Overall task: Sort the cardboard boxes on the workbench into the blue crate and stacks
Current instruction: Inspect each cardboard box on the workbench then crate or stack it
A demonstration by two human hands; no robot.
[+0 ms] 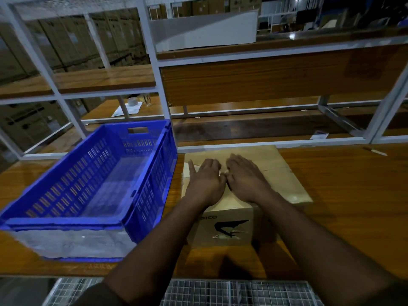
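Fingers (194, 168) loosely spread, laid flat on top of the cardboard box (284, 173), left hand (204, 182) and right hand (245, 180) side by side, thumbs touching, likely steadying it. Just left of the fingers, blue crate (66, 219), seemingly ready to receive boxes on the workbench (353, 195).

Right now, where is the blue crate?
In the head view the blue crate sits on the workbench at the left, right beside the cardboard box under both hands.
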